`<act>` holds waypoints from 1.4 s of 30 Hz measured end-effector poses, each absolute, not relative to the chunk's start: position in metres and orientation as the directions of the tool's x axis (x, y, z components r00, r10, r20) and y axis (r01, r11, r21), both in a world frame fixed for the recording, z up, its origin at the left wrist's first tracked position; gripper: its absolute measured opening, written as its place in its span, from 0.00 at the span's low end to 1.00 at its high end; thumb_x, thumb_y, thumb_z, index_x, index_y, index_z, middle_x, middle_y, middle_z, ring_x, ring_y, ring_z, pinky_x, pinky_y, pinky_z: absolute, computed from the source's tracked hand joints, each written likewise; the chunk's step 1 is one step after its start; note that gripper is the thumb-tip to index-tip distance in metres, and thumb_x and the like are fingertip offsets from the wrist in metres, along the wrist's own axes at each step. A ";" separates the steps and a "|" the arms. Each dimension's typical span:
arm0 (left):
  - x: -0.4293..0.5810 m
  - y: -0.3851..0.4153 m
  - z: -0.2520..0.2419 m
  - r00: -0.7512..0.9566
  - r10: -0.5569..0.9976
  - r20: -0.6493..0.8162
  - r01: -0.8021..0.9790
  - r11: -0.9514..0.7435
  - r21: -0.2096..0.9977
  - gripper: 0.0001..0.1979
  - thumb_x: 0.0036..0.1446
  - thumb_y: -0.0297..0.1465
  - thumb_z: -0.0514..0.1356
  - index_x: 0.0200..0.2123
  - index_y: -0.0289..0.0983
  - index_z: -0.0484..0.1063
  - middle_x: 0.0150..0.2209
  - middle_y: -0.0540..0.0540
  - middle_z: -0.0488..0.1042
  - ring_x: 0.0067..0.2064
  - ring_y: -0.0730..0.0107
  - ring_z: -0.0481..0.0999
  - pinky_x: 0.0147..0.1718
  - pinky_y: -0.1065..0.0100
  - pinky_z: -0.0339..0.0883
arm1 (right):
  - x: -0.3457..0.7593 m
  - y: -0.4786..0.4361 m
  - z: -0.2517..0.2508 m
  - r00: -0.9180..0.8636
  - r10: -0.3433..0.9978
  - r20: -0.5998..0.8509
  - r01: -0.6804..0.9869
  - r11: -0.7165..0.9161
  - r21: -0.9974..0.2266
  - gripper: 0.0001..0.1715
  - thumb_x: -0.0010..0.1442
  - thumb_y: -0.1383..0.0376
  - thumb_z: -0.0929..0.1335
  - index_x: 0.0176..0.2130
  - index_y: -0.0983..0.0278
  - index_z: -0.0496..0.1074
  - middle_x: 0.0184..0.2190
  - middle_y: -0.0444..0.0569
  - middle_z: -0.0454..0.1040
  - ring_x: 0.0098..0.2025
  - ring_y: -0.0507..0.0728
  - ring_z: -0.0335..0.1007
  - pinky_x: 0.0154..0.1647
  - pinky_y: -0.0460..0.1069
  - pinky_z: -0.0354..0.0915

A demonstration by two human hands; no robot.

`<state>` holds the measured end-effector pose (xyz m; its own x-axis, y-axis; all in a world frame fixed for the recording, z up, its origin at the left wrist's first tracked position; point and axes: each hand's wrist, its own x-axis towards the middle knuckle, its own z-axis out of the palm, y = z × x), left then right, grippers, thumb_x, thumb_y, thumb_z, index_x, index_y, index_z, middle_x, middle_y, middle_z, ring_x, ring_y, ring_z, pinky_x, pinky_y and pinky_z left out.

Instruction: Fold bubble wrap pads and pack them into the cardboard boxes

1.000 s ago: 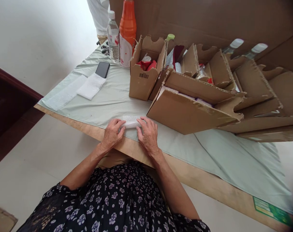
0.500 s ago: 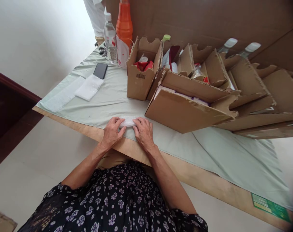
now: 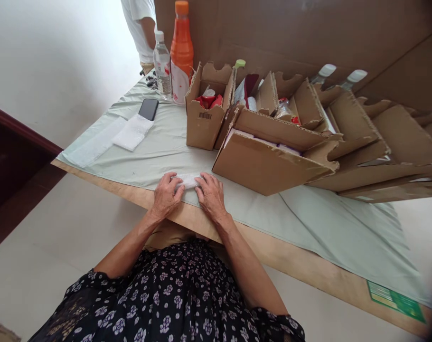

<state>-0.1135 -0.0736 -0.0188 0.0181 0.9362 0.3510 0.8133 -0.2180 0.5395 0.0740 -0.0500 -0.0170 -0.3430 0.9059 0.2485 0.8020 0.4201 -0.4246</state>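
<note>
A small roll of white bubble wrap [image 3: 187, 180] lies on the pale green cloth [image 3: 155, 159] near the table's front edge. My left hand [image 3: 167, 194] closes on its left end, thumb in front and fingers behind. At its right end, my right hand [image 3: 210, 192] grips it in the same way. Whether anything is wrapped inside is hidden. To the left lie a flat folded piece of bubble wrap [image 3: 132, 133] and a longer clear sheet [image 3: 95, 141], with a black phone [image 3: 148, 109] partly under the folded piece.
Cardboard boxes [image 3: 269, 168] holding packets and bottles fill the right side of the table. A clear water bottle [image 3: 162, 69] and an orange bottle [image 3: 182, 52] stand at the back. Another person in a white shirt [image 3: 137, 28] is beyond. A green card [image 3: 396, 300] lies at the right front edge.
The view has tilted slightly, so more of the orange bottle and the other person shows. Both hands stay on the bubble wrap roll with hardly any shift.
</note>
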 end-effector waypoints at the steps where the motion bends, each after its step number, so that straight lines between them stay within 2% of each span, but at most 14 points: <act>1: -0.113 -0.074 -0.019 0.015 0.936 0.351 0.813 -0.215 0.541 0.09 0.63 0.31 0.58 0.43 0.37 0.77 0.56 0.36 0.73 0.53 0.54 0.76 0.54 0.54 0.72 | 0.074 -0.050 -0.017 -0.338 0.906 0.253 0.800 0.418 -0.430 0.19 0.67 0.67 0.66 0.55 0.61 0.76 0.62 0.58 0.73 0.64 0.66 0.64 0.61 0.61 0.62; 3: -0.114 -0.073 -0.018 0.015 0.936 0.351 0.814 -0.215 0.540 0.08 0.63 0.31 0.59 0.43 0.37 0.77 0.57 0.36 0.73 0.55 0.53 0.75 0.56 0.53 0.71 | 0.074 -0.049 -0.017 -0.329 0.908 0.260 0.792 0.416 -0.447 0.17 0.67 0.67 0.66 0.53 0.60 0.77 0.61 0.58 0.73 0.64 0.65 0.64 0.61 0.62 0.62; 6: -0.115 -0.072 -0.015 0.055 0.942 0.332 0.802 -0.240 0.547 0.07 0.62 0.30 0.59 0.41 0.38 0.76 0.52 0.38 0.77 0.53 0.53 0.75 0.56 0.52 0.70 | 0.076 -0.051 -0.016 -0.324 0.909 0.264 0.767 0.415 -0.489 0.14 0.66 0.67 0.67 0.50 0.61 0.77 0.61 0.57 0.73 0.64 0.65 0.65 0.61 0.61 0.62; 11: -0.120 -0.081 -0.005 0.105 0.956 0.274 0.729 -0.261 0.633 0.06 0.59 0.30 0.60 0.39 0.37 0.76 0.47 0.39 0.77 0.49 0.55 0.77 0.50 0.55 0.74 | 0.086 -0.063 -0.011 -0.355 0.900 0.254 0.700 0.436 -0.566 0.10 0.63 0.67 0.68 0.43 0.61 0.78 0.64 0.56 0.72 0.66 0.65 0.64 0.62 0.62 0.62; 15: -0.119 -0.097 0.007 0.019 0.965 0.261 0.658 -0.209 0.723 0.16 0.59 0.35 0.61 0.49 0.37 0.74 0.50 0.40 0.76 0.45 0.60 0.77 0.45 0.59 0.75 | 0.099 -0.080 -0.006 -0.351 0.901 0.253 0.624 0.427 -0.655 0.08 0.64 0.66 0.68 0.42 0.61 0.77 0.61 0.55 0.74 0.64 0.64 0.67 0.62 0.62 0.63; 18: -0.114 -0.107 0.015 -0.106 0.973 0.204 0.555 -0.112 0.824 0.28 0.58 0.40 0.64 0.60 0.37 0.68 0.52 0.39 0.76 0.42 0.62 0.77 0.42 0.59 0.75 | 0.104 -0.092 0.001 -0.212 0.934 0.288 0.572 0.358 -0.738 0.08 0.66 0.64 0.66 0.43 0.60 0.75 0.58 0.54 0.76 0.61 0.62 0.69 0.62 0.62 0.64; 20: -0.105 -0.111 0.018 -0.120 0.987 0.110 0.416 -0.051 0.908 0.33 0.57 0.43 0.66 0.63 0.37 0.65 0.52 0.38 0.76 0.44 0.60 0.78 0.43 0.58 0.75 | 0.103 -0.100 0.006 -0.094 0.946 0.311 0.530 0.311 -0.789 0.09 0.67 0.62 0.66 0.44 0.60 0.75 0.57 0.54 0.76 0.61 0.62 0.70 0.63 0.61 0.64; 23: -0.084 -0.114 0.018 0.059 0.996 -0.068 0.211 0.054 0.976 0.26 0.59 0.45 0.65 0.56 0.36 0.71 0.48 0.39 0.79 0.48 0.57 0.79 0.47 0.59 0.74 | 0.097 -0.110 0.009 -0.015 0.948 0.317 0.472 0.286 -0.834 0.09 0.68 0.62 0.66 0.45 0.59 0.75 0.58 0.55 0.76 0.61 0.61 0.69 0.64 0.60 0.65; 27: -0.061 -0.110 0.022 0.137 0.983 -0.120 0.082 0.109 0.991 0.19 0.63 0.41 0.62 0.52 0.37 0.74 0.46 0.41 0.80 0.48 0.59 0.79 0.48 0.62 0.72 | 0.101 -0.120 0.010 -0.139 0.960 0.245 0.433 0.281 -0.856 0.10 0.68 0.63 0.66 0.46 0.58 0.76 0.60 0.53 0.74 0.62 0.61 0.69 0.64 0.60 0.66; 30: -0.054 -0.102 0.033 0.179 0.980 -0.091 0.152 0.064 0.986 0.16 0.61 0.38 0.63 0.50 0.37 0.75 0.44 0.44 0.81 0.45 0.60 0.78 0.45 0.64 0.71 | 0.127 -0.124 0.017 -0.152 0.972 0.176 0.414 0.225 -0.882 0.22 0.64 0.61 0.70 0.57 0.57 0.72 0.63 0.55 0.71 0.64 0.63 0.69 0.65 0.61 0.65; 33: -0.048 -0.098 0.045 0.381 0.919 -0.102 0.285 -0.012 0.958 0.14 0.59 0.35 0.63 0.47 0.39 0.77 0.40 0.46 0.80 0.40 0.63 0.77 0.40 0.66 0.69 | 0.160 -0.123 0.033 -0.187 0.977 0.106 0.352 0.168 -0.921 0.42 0.60 0.59 0.74 0.69 0.56 0.60 0.63 0.55 0.71 0.60 0.61 0.72 0.63 0.59 0.68; 35: -0.040 -0.097 0.048 0.521 0.844 -0.132 0.330 -0.057 0.942 0.12 0.59 0.35 0.63 0.46 0.40 0.78 0.40 0.47 0.81 0.39 0.63 0.77 0.39 0.67 0.68 | 0.177 -0.120 0.045 -0.279 0.957 0.075 0.342 0.172 -0.924 0.46 0.58 0.58 0.77 0.69 0.55 0.60 0.60 0.53 0.74 0.58 0.61 0.73 0.61 0.57 0.69; 39: -0.022 -0.090 0.044 0.613 0.777 -0.144 0.377 -0.127 0.918 0.12 0.60 0.38 0.62 0.44 0.40 0.78 0.39 0.46 0.81 0.40 0.62 0.77 0.40 0.66 0.68 | 0.193 -0.113 0.059 -0.389 0.916 0.093 0.406 0.261 -0.876 0.25 0.59 0.63 0.77 0.55 0.54 0.75 0.52 0.47 0.80 0.54 0.59 0.76 0.58 0.54 0.70; 42: -0.014 -0.078 0.039 0.591 0.790 -0.163 0.404 -0.115 0.907 0.11 0.60 0.37 0.62 0.44 0.41 0.78 0.37 0.47 0.80 0.36 0.64 0.76 0.39 0.66 0.68 | 0.198 -0.106 0.055 -0.321 0.941 0.103 0.460 0.250 -0.852 0.16 0.61 0.65 0.75 0.49 0.54 0.77 0.47 0.46 0.81 0.48 0.58 0.78 0.52 0.52 0.71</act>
<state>-0.0143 -0.0781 0.0393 0.5911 0.7899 -0.1630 0.4043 -0.1152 0.9074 0.1984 -0.1062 0.0555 -0.3211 0.9414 0.1029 0.4602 0.2501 -0.8519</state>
